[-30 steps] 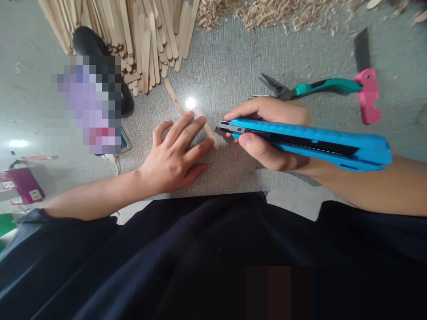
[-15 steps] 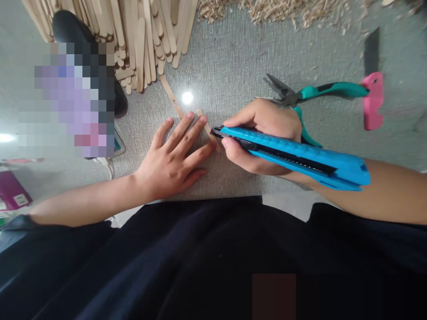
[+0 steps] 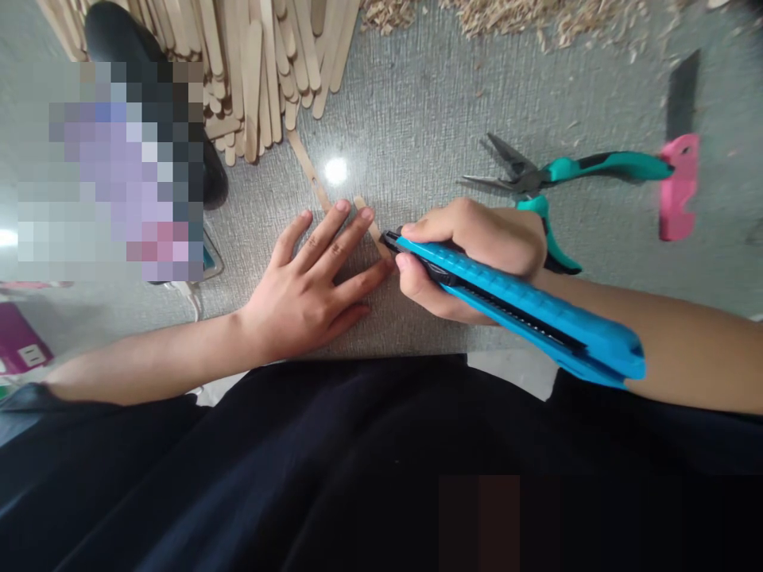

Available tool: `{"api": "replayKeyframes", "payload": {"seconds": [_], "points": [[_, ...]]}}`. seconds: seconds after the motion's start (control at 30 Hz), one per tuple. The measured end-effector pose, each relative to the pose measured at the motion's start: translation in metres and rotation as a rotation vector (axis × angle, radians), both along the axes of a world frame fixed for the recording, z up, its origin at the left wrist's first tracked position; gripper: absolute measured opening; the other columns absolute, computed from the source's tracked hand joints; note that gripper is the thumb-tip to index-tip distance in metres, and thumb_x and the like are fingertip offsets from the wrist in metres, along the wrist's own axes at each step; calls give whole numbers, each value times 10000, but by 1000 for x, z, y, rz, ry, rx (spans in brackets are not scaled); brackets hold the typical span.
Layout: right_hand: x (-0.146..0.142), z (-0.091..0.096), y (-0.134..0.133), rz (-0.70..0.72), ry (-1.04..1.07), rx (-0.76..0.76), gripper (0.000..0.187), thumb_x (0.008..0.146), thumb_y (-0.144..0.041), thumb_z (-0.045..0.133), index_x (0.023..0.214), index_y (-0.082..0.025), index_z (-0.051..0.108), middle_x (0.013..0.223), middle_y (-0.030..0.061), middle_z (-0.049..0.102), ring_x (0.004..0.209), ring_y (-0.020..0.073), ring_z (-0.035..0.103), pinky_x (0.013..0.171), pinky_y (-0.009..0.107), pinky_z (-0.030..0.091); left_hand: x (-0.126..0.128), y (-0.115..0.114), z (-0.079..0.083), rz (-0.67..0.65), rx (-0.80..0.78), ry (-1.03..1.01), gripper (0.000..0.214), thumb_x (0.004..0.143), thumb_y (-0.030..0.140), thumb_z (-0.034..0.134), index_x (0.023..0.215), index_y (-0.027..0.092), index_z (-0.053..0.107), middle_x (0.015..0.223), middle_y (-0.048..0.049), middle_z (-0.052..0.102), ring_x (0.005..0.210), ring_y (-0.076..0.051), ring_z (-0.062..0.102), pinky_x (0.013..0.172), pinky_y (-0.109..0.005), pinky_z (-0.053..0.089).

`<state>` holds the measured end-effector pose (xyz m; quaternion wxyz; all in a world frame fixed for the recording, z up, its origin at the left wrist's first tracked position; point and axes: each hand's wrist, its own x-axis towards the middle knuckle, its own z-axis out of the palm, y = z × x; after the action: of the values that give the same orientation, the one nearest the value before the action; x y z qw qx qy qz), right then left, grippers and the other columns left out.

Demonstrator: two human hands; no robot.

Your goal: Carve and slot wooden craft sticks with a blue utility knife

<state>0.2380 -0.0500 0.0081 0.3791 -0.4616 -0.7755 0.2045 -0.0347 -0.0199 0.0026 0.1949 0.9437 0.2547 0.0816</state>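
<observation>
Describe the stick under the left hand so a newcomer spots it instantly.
On the grey mat, below the stick pile, the left hand lies flat. A short stick slants out past its fingertips. Only this one meets the tip of the blue utility knife.

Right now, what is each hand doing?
Left hand: open, flat, fingers on the wooden stick.
Right hand: closed around the blue utility knife.

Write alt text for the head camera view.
A person's left hand lies flat with its fingers on a wooden stick on a grey mat, while the right hand grips a blue utility knife with its tip at the stick. A pile of sticks and teal-handled pliers lie beyond.
</observation>
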Motion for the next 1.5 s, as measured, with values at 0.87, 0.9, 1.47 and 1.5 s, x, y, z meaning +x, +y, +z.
{"api": "replayKeyframes", "payload": {"seconds": [0.87,0.9,1.47,1.5], "points": [[-23,22,-15,-4,143,210,265,994,-294,904,1194,-322,733,876,-26,857,631,182,791,600,296,653,9,13,3,85,-949,-606,363,1027,412,837,1290,184,735,1165,-134,869,1027,-210,861,896,-327,708],[-26,23,-16,-8,163,177,291,981,-261,911,1194,-319,721,856,-38,842,633,176,788,603,283,648,10,14,5,92,-1009,-590,340,1029,451,841,1211,177,758,1102,-123,872,963,-193,850,854,-305,700],[-33,20,8,259,925,-1074,400,1079,-496,826,1101,-256,506,939,-59,715,639,132,795,505,196,583,9,20,13,601,-661,-584,408,1074,385,584,747,174,707,553,1,658,487,-74,579,515,-181,455],[-32,19,7,260,921,-1064,417,1061,-461,864,1085,-251,505,921,-76,690,592,104,762,504,183,568,9,19,14,607,-646,-560,415,1072,367,570,723,178,692,541,6,641,473,-68,552,501,-181,431]]}}
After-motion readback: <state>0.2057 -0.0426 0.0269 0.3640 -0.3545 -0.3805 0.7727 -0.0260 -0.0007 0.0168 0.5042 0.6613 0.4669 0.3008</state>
